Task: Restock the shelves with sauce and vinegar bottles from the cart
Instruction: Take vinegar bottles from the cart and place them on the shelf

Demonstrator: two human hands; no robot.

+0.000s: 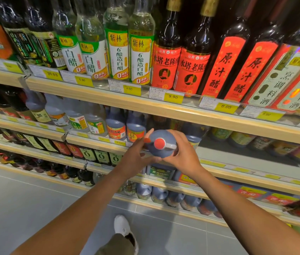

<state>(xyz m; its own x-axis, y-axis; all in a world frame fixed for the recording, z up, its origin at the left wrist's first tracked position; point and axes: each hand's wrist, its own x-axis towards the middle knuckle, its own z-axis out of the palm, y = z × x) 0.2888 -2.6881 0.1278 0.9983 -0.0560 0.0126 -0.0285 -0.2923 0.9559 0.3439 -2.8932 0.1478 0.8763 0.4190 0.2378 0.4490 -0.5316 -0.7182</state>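
A dark vinegar jug (161, 138) with a red cap and a clear handle is held upright in front of the second shelf (219, 122). My right hand (180, 153) wraps its fingers round the jug's right side and base. My left hand (136, 157) touches the jug's left side with spread fingers, thumb near the cap's red tab. Just behind it, two similar dark jugs (125, 126) with orange labels stand on that shelf, with a bare stretch of shelf to the right of my hands. The cart is out of view.
The top shelf (108, 92) carries white vinegar bottles (119, 46) and tall dark bottles with red labels (180, 57). Lower shelves (219, 172) hold more dark jugs and bottles. Grey floor tiles (25, 199) and my white shoe (123, 227) lie below.
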